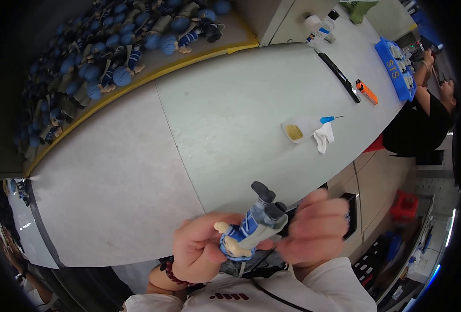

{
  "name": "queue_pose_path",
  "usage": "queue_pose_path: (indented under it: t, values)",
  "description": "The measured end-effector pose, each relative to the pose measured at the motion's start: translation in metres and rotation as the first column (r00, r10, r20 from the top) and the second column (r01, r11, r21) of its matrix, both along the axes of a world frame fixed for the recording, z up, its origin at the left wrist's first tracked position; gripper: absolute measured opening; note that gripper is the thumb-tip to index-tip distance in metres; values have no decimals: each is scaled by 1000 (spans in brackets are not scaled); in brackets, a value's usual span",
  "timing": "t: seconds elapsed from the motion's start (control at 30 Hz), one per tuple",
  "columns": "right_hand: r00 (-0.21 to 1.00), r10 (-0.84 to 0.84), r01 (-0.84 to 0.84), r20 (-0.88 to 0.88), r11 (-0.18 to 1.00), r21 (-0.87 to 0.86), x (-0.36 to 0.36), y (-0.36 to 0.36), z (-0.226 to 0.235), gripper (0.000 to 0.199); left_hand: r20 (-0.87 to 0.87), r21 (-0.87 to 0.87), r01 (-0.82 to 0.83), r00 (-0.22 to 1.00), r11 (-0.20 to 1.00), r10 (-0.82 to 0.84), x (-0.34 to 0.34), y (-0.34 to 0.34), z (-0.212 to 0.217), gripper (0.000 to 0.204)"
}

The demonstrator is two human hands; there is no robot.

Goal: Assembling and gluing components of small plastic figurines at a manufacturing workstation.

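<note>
One figurine [251, 229] held (dozens piled [111, 57]); two bottles [320, 27].

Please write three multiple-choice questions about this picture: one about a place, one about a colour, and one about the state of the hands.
1. Where is the pile of figurines?
A. far left of the table
B. on the floor
C. in the blue tray

2. What colour is the tip of the small bottle?
A. red
B. blue
C. green

3. How is the figurine held?
A. by both hands
B. by no hand
C. lying on the table

Answers: 1 A, the pile lies at the table far left edge. 2 B, the nozzle is blue. 3 A, the left hand grips it and the right hand touches it.
</note>
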State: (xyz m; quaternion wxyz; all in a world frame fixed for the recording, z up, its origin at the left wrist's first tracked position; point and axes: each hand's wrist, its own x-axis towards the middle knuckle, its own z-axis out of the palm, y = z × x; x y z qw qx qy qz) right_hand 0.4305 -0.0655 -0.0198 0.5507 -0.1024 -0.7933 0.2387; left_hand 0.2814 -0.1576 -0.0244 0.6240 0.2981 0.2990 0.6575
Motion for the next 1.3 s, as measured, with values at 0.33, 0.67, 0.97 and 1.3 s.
queue_pose_path:
  t: [0.33, 0.67, 0.97, 1.3]
  values:
    - [988, 141, -144, -68, 989, -32, -21, -4, 4, 17, -179, -43, -92, 980, 995, 83, -1, -2, 3, 57]
    - [986, 165, -166, -10, 984, -65, -17, -1, 12, 14, -227, -52, -120, 968, 991, 105, 0, -2, 3, 52]
    - [978, 183, -181, 103, 983, -27, -15, 0, 16, 14, -278, -61, -111, 956, 992, 90, 1, -6, -3, 52]
    - [954, 228, -211, 196, 972, -101, -11, 0, 25, 21, -273, -18, -124, 955, 992, 114, 1, -3, -1, 53]
